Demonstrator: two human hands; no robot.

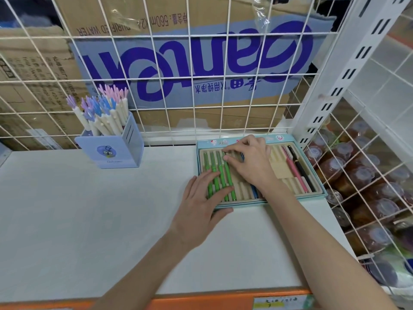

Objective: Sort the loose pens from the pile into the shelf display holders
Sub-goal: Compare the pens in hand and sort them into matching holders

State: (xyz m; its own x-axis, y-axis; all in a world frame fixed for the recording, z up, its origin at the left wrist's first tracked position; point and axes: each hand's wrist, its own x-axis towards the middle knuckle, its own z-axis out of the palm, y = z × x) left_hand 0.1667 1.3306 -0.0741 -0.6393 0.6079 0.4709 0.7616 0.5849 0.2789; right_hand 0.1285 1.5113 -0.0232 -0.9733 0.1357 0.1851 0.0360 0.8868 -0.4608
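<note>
A light blue display tray (317, 182) with cream slots lies on the white shelf (89, 220) at the right. Several green pens (220, 170) lie side by side in its left slots. My left hand (199, 204) rests flat on their lower ends, fingers straight. My right hand (250, 162) is over the tray's middle with curled fingers touching the top of the rightmost green pen. A blue pen (254, 190) shows under my right wrist. A pink pen (296, 173) and a black pen (301, 168) lie in the right slots.
A blue pen holder (114, 151) full of white pens with pastel tops stands at the back left. A white wire grid (190, 74) backs the shelf, cardboard boxes behind it. Bottled goods (362, 186) fill the wire bin at the right. An orange edge strip (201, 299) runs along the front.
</note>
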